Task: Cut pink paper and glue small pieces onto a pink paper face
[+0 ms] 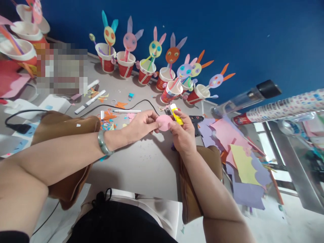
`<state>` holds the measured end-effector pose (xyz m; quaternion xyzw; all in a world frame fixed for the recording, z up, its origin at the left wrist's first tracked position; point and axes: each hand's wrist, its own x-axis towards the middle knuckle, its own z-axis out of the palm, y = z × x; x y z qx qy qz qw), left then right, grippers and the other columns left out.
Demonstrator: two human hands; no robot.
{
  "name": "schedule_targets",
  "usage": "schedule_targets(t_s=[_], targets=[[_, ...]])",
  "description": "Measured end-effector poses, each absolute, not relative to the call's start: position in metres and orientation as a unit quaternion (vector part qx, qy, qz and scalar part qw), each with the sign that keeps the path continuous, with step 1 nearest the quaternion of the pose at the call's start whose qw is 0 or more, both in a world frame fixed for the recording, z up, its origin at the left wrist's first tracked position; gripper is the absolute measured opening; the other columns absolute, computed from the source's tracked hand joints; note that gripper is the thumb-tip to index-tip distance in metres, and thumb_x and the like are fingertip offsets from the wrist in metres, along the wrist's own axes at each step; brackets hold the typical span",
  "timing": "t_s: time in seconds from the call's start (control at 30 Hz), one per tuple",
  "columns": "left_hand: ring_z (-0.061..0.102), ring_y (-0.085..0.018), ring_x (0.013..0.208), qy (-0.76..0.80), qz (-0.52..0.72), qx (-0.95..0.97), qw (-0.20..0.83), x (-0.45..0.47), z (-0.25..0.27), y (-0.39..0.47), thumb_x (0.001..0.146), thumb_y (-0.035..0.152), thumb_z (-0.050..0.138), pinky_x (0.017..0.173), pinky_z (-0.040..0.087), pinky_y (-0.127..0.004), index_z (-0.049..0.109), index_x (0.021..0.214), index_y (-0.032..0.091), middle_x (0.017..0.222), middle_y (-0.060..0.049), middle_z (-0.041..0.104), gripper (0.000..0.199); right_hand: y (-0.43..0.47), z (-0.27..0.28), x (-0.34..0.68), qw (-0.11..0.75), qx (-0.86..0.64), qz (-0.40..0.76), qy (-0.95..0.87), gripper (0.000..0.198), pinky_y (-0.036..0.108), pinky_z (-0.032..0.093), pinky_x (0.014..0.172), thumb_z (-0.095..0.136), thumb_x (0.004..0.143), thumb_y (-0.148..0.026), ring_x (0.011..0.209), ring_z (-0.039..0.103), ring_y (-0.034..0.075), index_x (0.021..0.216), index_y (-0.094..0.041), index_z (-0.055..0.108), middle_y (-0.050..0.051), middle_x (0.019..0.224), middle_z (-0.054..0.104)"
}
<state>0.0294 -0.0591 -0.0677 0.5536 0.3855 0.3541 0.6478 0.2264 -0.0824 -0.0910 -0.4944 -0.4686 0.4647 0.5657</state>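
Centre of the frame, and we have both hands on the pink paper disc (163, 123)! Our left hand (140, 126) pinches its left edge between thumb and fingers, a greenish bangle (102, 143) round the wrist. Over on the other edge, our right hand (184, 131) grips the disc too, and look, there's a yellow glue stick (176, 114) tucked among those same fingers, white end up. The disc is held above the counter (144, 175), just right of the middle.

Up across the top we've got a line-up of red-and-white paper cups (126, 69), paper rabbit heads (130, 42) rising out of them, ears in teal, purple, pink and orange against the blue wall (202, 20). Left of centre, we spot bright paper scraps (108, 116) scattered near a white marker (90, 102), and a black cable (126, 108) curving past behind our left hand.

Swing right, and we find cut sheets in pink, purple and yellow, the yellow sheet (243, 165) lying on top, with a long stack of cups (283, 108) stretching above them. Below, our forearms pass over two brown cushions (210, 158), one on each side.
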Motion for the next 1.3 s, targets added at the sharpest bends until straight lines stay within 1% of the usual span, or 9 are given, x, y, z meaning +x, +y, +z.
schedule_targets(t_s=[0.1,0.23,0.4,0.57,0.73,0.8,1.0,1.13,1.3], targets=[[0.065,-0.009,0.062,0.382,0.352,0.517,0.681,0.031,-0.067,-0.061,0.090,0.020,0.069,0.058,0.047,-0.020,0.059,0.086,0.018,0.072,0.001,0.071,0.011,-0.084,-0.091,0.226,0.569,-0.503,0.447,-0.474,0.060,0.032,0.062,0.079,0.096,0.066,-0.047,0.081,0.069,0.014,0.116,-0.032,0.066,0.000,0.103,0.073],[0.064,-0.008,0.056,0.409,0.327,0.474,0.708,0.032,-0.052,-0.063,0.094,0.013,0.063,0.054,0.046,-0.019,0.057,0.082,0.017,0.068,0.001,0.070,0.013,-0.085,-0.090,0.226,0.586,-0.500,0.420,-0.479,0.059,0.030,0.062,0.080,0.096,0.066,-0.042,0.074,0.066,0.011,0.115,-0.032,0.065,-0.002,0.099,0.071],[0.064,-0.008,0.055,0.436,0.306,0.454,0.715,0.032,-0.039,-0.064,0.099,0.012,0.055,0.056,0.049,-0.021,0.059,0.079,0.016,0.064,0.001,0.068,0.021,-0.084,-0.088,0.227,0.606,-0.490,0.397,-0.486,0.056,0.030,0.062,0.082,0.095,0.068,-0.039,0.076,0.066,0.012,0.115,-0.032,0.064,-0.002,0.099,0.071],[0.066,-0.010,0.058,0.430,0.304,0.459,0.715,0.033,-0.039,-0.064,0.100,0.014,0.055,0.059,0.052,-0.023,0.060,0.079,0.017,0.065,0.001,0.068,0.022,-0.084,-0.088,0.226,0.593,-0.502,0.379,-0.503,0.056,0.033,0.062,0.080,0.093,0.071,-0.044,0.078,0.067,0.014,0.117,-0.032,0.063,0.000,0.101,0.072],[0.067,-0.009,0.057,0.429,0.281,0.488,0.706,0.031,-0.049,-0.063,0.098,0.017,0.059,0.055,0.050,-0.019,0.061,0.081,0.017,0.064,0.000,0.069,0.018,-0.085,-0.084,0.223,0.602,-0.501,0.373,-0.497,0.052,0.031,0.061,0.073,0.093,0.070,-0.041,0.072,0.066,0.012,0.114,-0.031,0.065,0.000,0.098,0.072],[0.066,-0.010,0.055,0.412,0.278,0.512,0.700,0.029,-0.057,-0.063,0.095,0.022,0.065,0.051,0.048,-0.018,0.062,0.084,0.018,0.066,0.000,0.071,0.012,-0.087,-0.082,0.222,0.594,-0.500,0.378,-0.504,0.051,0.030,0.061,0.071,0.092,0.072,-0.038,0.070,0.065,0.011,0.114,-0.031,0.065,-0.001,0.099,0.072],[0.058,-0.008,0.045,0.401,0.255,0.557,0.681,0.025,-0.067,-0.064,0.092,0.039,0.070,0.044,0.042,-0.017,0.061,0.079,0.020,0.061,0.001,0.068,0.025,-0.092,-0.076,0.218,0.563,-0.496,0.388,-0.535,0.052,0.031,0.064,0.071,0.091,0.073,-0.034,0.071,0.067,0.011,0.118,-0.030,0.065,0.001,0.104,0.071],[0.057,-0.008,0.043,0.399,0.240,0.573,0.674,0.024,-0.064,-0.064,0.092,0.041,0.070,0.042,0.038,-0.017,0.063,0.080,0.020,0.060,0.001,0.068,0.025,-0.092,-0.075,0.219,0.569,-0.494,0.394,-0.526,0.052,0.030,0.064,0.071,0.092,0.072,-0.030,0.069,0.066,0.010,0.116,-0.030,0.065,-0.001,0.100,0.070],[0.060,-0.009,0.044,0.404,0.237,0.579,0.667,0.024,-0.059,-0.063,0.093,0.040,0.067,0.043,0.040,-0.018,0.062,0.078,0.020,0.060,0.001,0.068,0.026,-0.089,-0.076,0.222,0.573,-0.502,0.390,-0.517,0.052,0.031,0.064,0.071,0.093,0.070,-0.031,0.069,0.067,0.011,0.114,-0.030,0.065,-0.001,0.097,0.071]])
